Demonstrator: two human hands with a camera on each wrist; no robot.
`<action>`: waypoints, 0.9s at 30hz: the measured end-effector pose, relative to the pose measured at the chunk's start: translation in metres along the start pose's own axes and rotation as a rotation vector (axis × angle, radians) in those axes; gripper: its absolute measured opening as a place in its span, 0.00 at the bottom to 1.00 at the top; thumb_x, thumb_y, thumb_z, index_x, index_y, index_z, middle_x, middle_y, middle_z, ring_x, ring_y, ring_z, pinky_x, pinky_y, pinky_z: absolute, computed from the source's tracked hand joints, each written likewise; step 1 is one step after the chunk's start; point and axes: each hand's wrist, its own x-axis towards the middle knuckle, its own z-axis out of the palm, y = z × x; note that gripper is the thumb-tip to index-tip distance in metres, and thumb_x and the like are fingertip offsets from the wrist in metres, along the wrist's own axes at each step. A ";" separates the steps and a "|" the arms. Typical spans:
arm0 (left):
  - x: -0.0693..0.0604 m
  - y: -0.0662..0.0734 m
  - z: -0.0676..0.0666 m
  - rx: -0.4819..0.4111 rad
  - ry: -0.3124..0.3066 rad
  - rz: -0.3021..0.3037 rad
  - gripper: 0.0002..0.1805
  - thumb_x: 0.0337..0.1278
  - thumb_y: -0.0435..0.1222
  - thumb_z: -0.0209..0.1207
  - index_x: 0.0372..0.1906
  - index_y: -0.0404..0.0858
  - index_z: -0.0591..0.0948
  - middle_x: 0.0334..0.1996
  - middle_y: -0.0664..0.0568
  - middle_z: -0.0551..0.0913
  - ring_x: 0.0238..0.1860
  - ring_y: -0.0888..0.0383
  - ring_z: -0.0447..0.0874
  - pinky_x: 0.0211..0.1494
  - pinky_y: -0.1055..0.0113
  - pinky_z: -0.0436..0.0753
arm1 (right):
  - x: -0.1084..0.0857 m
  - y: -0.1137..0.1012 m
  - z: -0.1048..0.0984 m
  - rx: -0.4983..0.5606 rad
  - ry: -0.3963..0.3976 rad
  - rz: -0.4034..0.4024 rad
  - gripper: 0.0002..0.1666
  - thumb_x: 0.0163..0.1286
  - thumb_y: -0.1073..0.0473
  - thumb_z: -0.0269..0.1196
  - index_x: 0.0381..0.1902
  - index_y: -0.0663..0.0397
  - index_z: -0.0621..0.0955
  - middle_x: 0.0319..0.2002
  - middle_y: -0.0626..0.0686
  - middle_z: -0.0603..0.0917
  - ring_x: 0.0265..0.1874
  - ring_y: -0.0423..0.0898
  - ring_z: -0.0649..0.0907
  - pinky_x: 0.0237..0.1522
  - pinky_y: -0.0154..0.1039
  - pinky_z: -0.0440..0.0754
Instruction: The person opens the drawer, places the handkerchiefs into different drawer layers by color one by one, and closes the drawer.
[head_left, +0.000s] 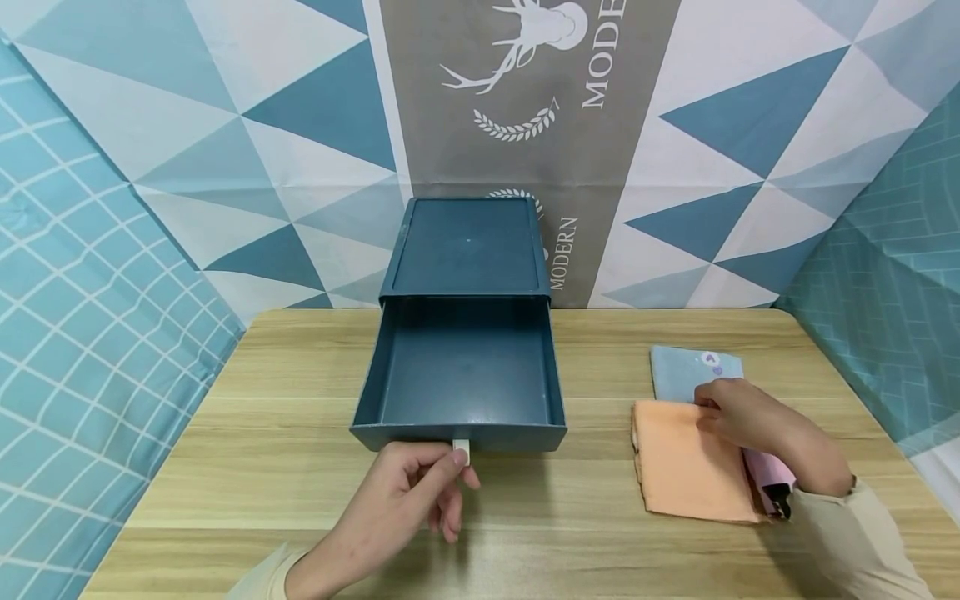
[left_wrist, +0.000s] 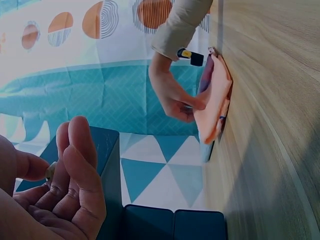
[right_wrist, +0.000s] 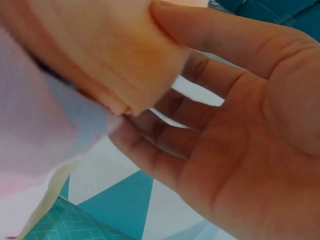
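Observation:
A dark blue drawer box [head_left: 468, 246] stands at the back of the table with its drawer [head_left: 420, 437] pulled out and nothing inside. My left hand [head_left: 405, 492] pinches the small whitish pull tab [head_left: 462, 447] on the drawer front between thumb and fingers. On the right, my right hand [head_left: 765, 425] pinches the far right edge of a folded orange cloth [head_left: 693, 467]; in the right wrist view the thumb lies over the cloth's corner [right_wrist: 135, 65], fingers beneath. The orange cloth partly covers a light blue cloth [head_left: 682, 373] and a pink cloth [head_left: 771, 468].
The wooden table [head_left: 247, 467] runs under everything. Patterned curtains [head_left: 300, 100] hang right behind the drawer box and along both sides. A small black item [head_left: 778, 498] shows by the right cuff.

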 end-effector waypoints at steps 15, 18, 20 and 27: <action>0.000 0.000 0.001 0.004 0.000 -0.002 0.19 0.78 0.44 0.49 0.35 0.38 0.83 0.17 0.47 0.82 0.18 0.50 0.83 0.22 0.60 0.82 | 0.001 -0.008 -0.015 0.047 0.041 -0.042 0.04 0.66 0.70 0.64 0.38 0.61 0.83 0.30 0.46 0.82 0.26 0.36 0.75 0.27 0.36 0.76; 0.000 -0.001 0.000 0.002 0.001 -0.001 0.19 0.77 0.45 0.49 0.35 0.37 0.83 0.17 0.47 0.82 0.18 0.50 0.83 0.22 0.60 0.82 | -0.001 -0.010 -0.018 0.041 0.057 -0.046 0.04 0.65 0.69 0.66 0.38 0.60 0.84 0.30 0.46 0.82 0.26 0.36 0.75 0.26 0.35 0.76; 0.000 -0.001 0.000 0.000 0.000 0.000 0.19 0.77 0.45 0.49 0.35 0.37 0.83 0.17 0.47 0.82 0.18 0.50 0.83 0.23 0.59 0.82 | -0.002 -0.012 -0.019 0.035 0.068 -0.046 0.04 0.65 0.69 0.66 0.38 0.60 0.84 0.30 0.45 0.82 0.26 0.36 0.75 0.27 0.35 0.76; 0.001 -0.001 0.000 0.001 -0.002 0.008 0.19 0.78 0.44 0.49 0.35 0.37 0.83 0.17 0.47 0.82 0.18 0.50 0.83 0.23 0.58 0.82 | -0.007 -0.016 -0.024 0.024 0.088 -0.044 0.05 0.64 0.68 0.67 0.38 0.58 0.85 0.30 0.43 0.83 0.25 0.34 0.74 0.26 0.35 0.75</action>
